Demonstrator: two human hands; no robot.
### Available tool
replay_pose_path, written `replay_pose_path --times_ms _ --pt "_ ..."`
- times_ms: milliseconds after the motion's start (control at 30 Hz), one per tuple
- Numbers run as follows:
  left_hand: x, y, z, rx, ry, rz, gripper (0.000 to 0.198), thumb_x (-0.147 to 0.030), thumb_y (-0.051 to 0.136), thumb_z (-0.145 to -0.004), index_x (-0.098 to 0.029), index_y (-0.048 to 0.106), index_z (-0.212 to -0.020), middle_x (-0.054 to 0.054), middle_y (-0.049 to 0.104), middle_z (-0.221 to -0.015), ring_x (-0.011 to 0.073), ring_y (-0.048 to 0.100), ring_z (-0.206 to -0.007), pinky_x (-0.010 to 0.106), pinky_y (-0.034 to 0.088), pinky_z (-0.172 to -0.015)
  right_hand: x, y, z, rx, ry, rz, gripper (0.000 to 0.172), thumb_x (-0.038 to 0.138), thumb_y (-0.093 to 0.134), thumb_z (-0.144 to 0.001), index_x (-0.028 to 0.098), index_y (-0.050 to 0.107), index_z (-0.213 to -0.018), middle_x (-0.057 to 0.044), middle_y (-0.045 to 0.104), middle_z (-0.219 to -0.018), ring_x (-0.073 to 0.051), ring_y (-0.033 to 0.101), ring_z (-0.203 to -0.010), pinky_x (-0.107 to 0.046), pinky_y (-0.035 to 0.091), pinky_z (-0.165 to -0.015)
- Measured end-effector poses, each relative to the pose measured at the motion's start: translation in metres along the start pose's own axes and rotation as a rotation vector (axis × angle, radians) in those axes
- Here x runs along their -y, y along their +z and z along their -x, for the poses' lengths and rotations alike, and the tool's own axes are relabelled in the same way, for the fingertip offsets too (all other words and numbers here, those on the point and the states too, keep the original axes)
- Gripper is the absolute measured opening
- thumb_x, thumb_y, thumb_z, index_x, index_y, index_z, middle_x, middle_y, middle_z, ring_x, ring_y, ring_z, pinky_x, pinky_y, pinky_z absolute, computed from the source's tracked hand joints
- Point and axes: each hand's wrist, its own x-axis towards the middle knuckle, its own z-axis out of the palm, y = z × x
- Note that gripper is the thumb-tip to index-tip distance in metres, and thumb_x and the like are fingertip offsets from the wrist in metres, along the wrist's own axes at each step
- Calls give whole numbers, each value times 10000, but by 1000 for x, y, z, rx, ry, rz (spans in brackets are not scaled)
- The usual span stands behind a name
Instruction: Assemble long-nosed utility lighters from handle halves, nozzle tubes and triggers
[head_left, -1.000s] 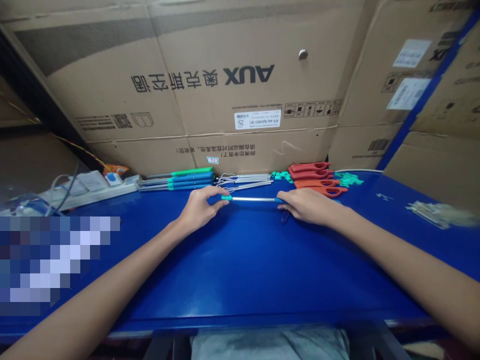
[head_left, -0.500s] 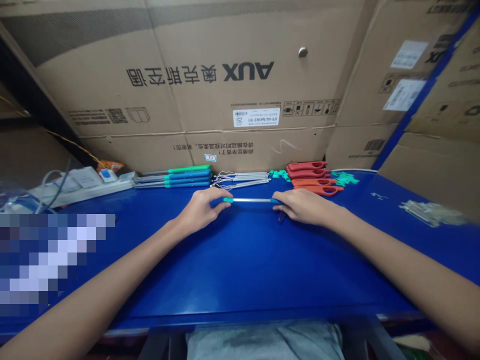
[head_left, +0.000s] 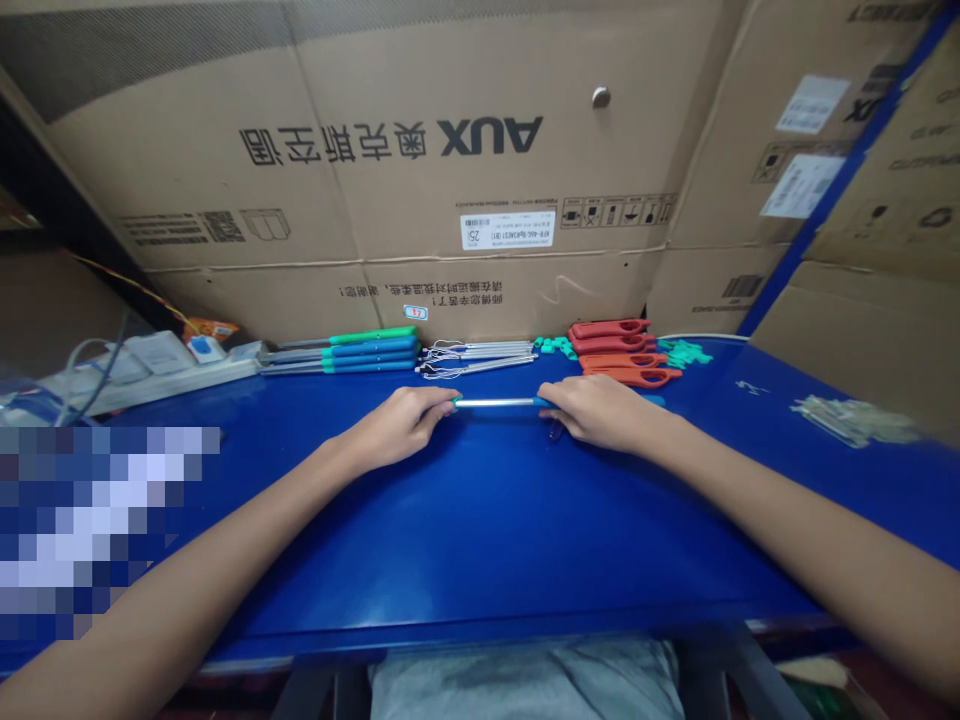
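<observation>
A slim silver rod with a blue handle (head_left: 495, 403) is held level between my hands, just above the blue table. My right hand (head_left: 589, 410) is closed around the handle, whose blue end shows past the back of the hand. At the rod's left tip, my left hand (head_left: 409, 425) pinches a small teal cap (head_left: 455, 402), mostly covered by the fingers. Whether the cap is fully on the tip cannot be seen. Under my right fingers shows a small dark purple, see-through piece (head_left: 556, 430); what it is stays unclear.
Along the back lie blue- and green-handled rods (head_left: 371, 352), silver rods with thin wires (head_left: 480, 355), loose teal caps (head_left: 555, 346) and red and orange handles (head_left: 611, 340). A power strip (head_left: 161, 375) is left; clear plastic pieces (head_left: 855, 420) lie right. Cardboard (head_left: 405, 220) walls the back.
My left fingers have closed further over the teal cap, so less of it shows. The handle's blue end now shows behind my right hand. The view has shifted slightly.
</observation>
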Motion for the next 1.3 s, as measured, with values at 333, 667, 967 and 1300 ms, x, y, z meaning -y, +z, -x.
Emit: replay_pose_path --times_ms 333,667,967,1300 --pt "-2 -6 0 129 -35 110 277 -345 445 -915 -176 665 -902 34 699 -792 167 617 -670 248 439 -602 5 -5 3 -39 -5 92 159 235 471 -968 151 597 -918 -99 681 -826 -199 610 -721 -283 253 -561" --pt "-6 -10 3 55 102 -75 251 -286 447 -923 -159 641 -828 27 647 -689 156 579 -636 259 397 -608 11 -10 8 61 -22 -109 163 259 464 -962 152 585 -935 -79 674 -803 -174 591 -672 -261 290 -560" --pt "-10 -6 3 -160 362 -437 275 -215 376 -965 -139 638 -933 65 680 -770 181 601 -699 345 380 -761 -1 -25 14 242 59 -514 241 375 507 -927 171 599 -841 -65 676 -803 -140 578 -621 -230 350 -540" --pt "-42 -5 -2 315 159 -1 377 -336 338 -1005 -172 596 -783 -17 652 -684 134 534 -628 324 334 -798 43 -16 8 85 -88 -77 174 265 466 -962 156 597 -999 -117 719 -907 -237 672 -758 -288 283 -545"
